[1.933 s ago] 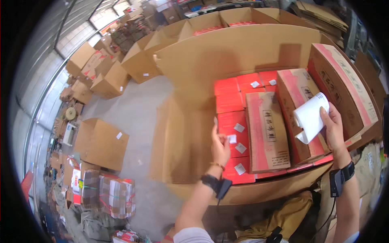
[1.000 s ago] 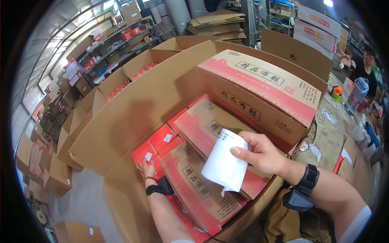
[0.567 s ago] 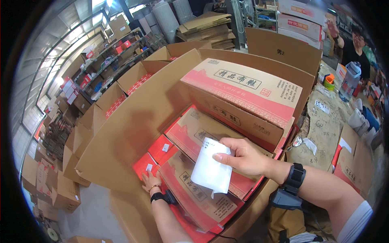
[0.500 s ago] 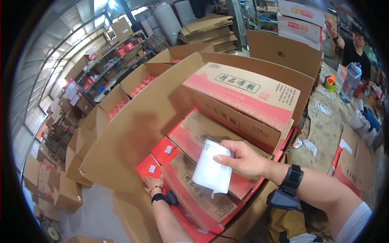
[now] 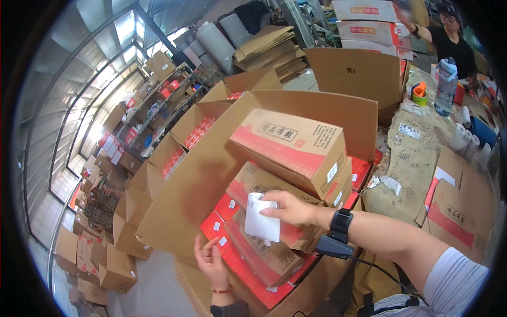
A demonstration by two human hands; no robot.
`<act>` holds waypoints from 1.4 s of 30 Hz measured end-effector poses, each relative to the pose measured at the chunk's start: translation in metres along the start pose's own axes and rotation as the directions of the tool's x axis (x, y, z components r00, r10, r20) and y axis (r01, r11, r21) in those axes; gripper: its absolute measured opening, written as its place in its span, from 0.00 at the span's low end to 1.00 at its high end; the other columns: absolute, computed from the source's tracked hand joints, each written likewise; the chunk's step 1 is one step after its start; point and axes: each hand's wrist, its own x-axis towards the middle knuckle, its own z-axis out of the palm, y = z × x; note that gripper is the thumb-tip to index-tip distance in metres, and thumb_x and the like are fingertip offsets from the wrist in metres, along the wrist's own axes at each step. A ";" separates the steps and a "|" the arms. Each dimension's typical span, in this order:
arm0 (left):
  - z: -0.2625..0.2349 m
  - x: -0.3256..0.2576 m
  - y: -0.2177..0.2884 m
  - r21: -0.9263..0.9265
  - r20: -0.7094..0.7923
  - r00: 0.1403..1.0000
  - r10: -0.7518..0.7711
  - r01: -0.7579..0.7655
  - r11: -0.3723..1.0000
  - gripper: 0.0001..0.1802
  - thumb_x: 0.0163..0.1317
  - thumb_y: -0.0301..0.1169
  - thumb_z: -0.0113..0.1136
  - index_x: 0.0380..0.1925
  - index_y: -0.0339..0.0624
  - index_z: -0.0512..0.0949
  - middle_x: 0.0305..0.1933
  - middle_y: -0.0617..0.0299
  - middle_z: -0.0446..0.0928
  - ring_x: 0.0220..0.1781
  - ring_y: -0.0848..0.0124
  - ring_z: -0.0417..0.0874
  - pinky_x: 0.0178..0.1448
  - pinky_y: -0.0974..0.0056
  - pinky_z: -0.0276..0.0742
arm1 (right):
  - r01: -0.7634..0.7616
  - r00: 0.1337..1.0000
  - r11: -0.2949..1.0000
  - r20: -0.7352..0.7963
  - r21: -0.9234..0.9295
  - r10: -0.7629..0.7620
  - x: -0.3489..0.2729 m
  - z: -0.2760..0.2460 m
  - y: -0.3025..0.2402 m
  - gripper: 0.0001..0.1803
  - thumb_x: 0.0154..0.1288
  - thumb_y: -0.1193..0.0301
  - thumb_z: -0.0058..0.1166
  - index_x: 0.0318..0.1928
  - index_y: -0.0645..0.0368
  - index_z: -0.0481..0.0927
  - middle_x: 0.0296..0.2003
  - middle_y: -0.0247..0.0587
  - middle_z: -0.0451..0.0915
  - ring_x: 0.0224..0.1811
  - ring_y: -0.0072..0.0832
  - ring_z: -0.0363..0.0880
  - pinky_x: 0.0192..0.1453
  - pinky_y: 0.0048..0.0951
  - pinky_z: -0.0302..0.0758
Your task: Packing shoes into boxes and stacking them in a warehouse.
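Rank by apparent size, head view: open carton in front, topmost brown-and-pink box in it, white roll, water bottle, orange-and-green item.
1. Open carton
2. Brown-and-pink box
3. White roll and water bottle: too alike to rank, roll nearer the camera
4. Orange-and-green item

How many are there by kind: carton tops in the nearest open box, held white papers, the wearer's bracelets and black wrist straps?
Tan-and-red carton tops: 3
Curled white paper in right hand: 1
Bracelet: 1
Black wrist straps: 2
Total: 7
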 end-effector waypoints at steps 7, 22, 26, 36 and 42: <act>0.131 -0.038 0.108 0.185 0.402 0.693 0.599 -0.702 0.687 0.23 0.59 0.28 0.56 0.55 0.37 0.67 0.53 0.49 0.73 0.55 0.60 0.73 0.61 0.59 0.65 | 0.269 0.941 0.869 0.304 -0.415 -0.146 -0.074 -0.052 -0.126 0.13 0.55 0.66 0.60 0.39 0.58 0.76 0.36 0.45 0.75 0.41 0.43 0.76 0.45 0.40 0.71; 0.452 -0.180 0.104 -0.172 0.851 0.337 0.404 -0.547 0.819 0.08 0.60 0.33 0.57 0.36 0.43 0.78 0.45 0.53 0.74 0.39 0.52 0.80 0.37 0.53 0.78 | -0.576 0.770 0.386 -0.637 -0.721 -0.041 -0.367 -0.228 -0.183 0.15 0.56 0.58 0.60 0.38 0.51 0.78 0.31 0.34 0.81 0.35 0.33 0.77 0.45 0.35 0.63; 0.486 -0.206 0.106 -0.288 0.849 0.310 0.428 -0.408 0.867 0.09 0.61 0.31 0.55 0.39 0.42 0.79 0.46 0.52 0.75 0.41 0.54 0.80 0.43 0.57 0.77 | -0.606 0.785 0.282 -0.617 -0.744 0.060 -0.405 -0.241 -0.197 0.11 0.55 0.62 0.61 0.27 0.54 0.77 0.26 0.33 0.77 0.29 0.31 0.75 0.41 0.34 0.65; 0.540 -0.201 0.092 -0.204 0.874 0.450 -0.184 0.683 0.701 0.15 0.72 0.34 0.43 0.42 0.32 0.74 0.41 0.59 0.76 0.40 0.73 0.77 0.45 0.66 0.75 | -0.405 0.546 0.492 -0.635 -0.771 -0.547 -0.451 -0.265 -0.219 0.04 0.53 0.78 0.58 0.27 0.57 0.77 0.20 0.34 0.71 0.20 0.29 0.70 0.25 0.26 0.67; 0.637 -0.158 0.092 -0.223 0.506 0.840 0.196 -0.092 0.970 0.11 0.68 0.32 0.49 0.37 0.34 0.76 0.48 0.55 0.70 0.42 0.68 0.74 0.45 0.63 0.72 | -0.446 0.064 0.875 -0.982 -0.187 -0.177 -0.529 -0.264 -0.232 0.06 0.60 0.75 0.56 0.27 0.60 0.75 0.21 0.29 0.74 0.24 0.14 0.70 0.28 0.22 0.68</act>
